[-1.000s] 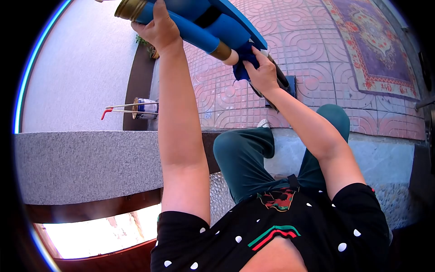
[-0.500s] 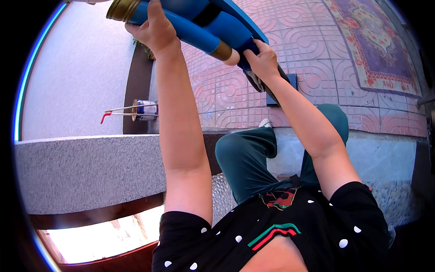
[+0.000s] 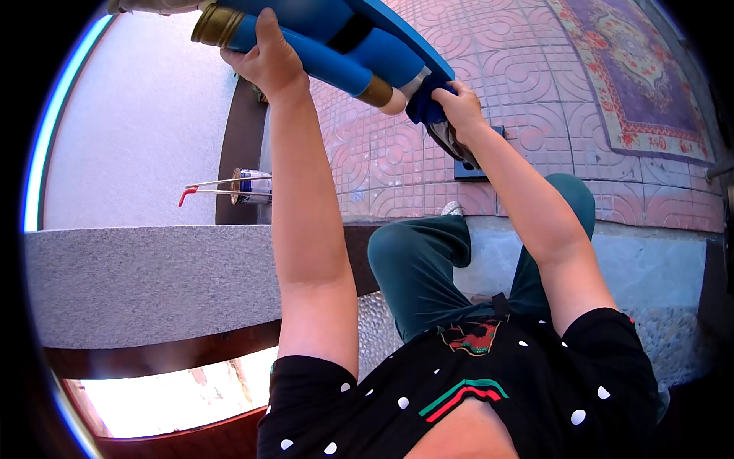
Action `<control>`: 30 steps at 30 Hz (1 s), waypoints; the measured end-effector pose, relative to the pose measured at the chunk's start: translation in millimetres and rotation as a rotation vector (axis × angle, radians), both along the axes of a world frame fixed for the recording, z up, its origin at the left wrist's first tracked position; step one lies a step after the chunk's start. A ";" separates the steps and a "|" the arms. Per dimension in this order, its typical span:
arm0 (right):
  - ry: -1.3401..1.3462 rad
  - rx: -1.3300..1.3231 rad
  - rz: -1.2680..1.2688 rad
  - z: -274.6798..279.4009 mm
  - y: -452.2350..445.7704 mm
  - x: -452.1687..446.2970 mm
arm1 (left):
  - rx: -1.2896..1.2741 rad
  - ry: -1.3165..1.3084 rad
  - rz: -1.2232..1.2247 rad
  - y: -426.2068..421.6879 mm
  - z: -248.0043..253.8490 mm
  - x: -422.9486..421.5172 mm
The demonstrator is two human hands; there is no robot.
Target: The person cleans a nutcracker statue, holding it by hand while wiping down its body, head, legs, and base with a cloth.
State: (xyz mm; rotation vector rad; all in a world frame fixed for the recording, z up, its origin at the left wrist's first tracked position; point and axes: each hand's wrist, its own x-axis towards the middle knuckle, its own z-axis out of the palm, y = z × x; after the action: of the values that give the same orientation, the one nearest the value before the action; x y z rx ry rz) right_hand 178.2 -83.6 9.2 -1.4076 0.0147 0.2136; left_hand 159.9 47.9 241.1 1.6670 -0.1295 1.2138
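A large blue object (image 3: 306, 57) with a black band and brown-gold ends on its tube reaches down from the top edge. My left hand (image 3: 267, 65) is wrapped round the tube near its ribbed gold end, thumb raised. At the object's lower right end, my right hand (image 3: 461, 107) pinches a dark blue cloth piece (image 3: 430, 101). Just below the cloth hangs a dark shoe-like part (image 3: 451, 144), partly hidden by my right hand. A rounded pale tip (image 3: 394, 103) ends the tube beside the cloth.
Pink patterned tiles (image 3: 375, 157) cover the floor, with a purple rug (image 3: 634, 76) at the right. A can (image 3: 252, 187) with a red-tipped wire handle stands by the wall. Below the shoe-like part lies a dark flat object (image 3: 469, 171). A grey ledge (image 3: 153, 283) runs along the left.
My right hand has moved slightly right and down, and the dark blue cloth with it. More of the pale part under the cloth shows. My left hand keeps its hold on the tube.
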 end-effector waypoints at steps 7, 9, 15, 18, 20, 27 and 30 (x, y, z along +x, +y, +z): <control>0.214 0.888 0.118 10.4 -36.3 8.9 | 0.027 0.103 0.009 -1.9 -1.5 -9.7; 0.119 0.822 -0.008 16.4 -53.0 11.3 | 0.027 0.136 0.049 -2.6 -0.1 -8.0; -0.323 0.539 -0.360 32.8 -88.7 25.6 | 0.003 0.155 0.109 -10.4 1.5 -2.7; -0.601 0.340 -0.547 50.5 -104.4 34.2 | -0.008 0.137 0.133 -10.2 0.7 -6.4; -0.832 0.249 -0.685 65.5 -114.0 38.5 | 0.008 0.127 0.162 -11.7 1.4 -11.1; -0.751 0.337 -0.707 78.6 -116.9 32.8 | 0.275 0.116 0.481 -20.4 13.4 -30.4; -0.738 0.341 -0.701 80.0 -115.2 30.3 | 0.644 0.029 0.759 -22.1 28.2 -38.6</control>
State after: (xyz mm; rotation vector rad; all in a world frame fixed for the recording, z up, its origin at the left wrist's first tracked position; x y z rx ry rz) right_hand 208.5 -198.8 89.2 -0.9996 -0.1304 -0.8493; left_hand 121.3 25.8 269.3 2.4130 0.1709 1.8338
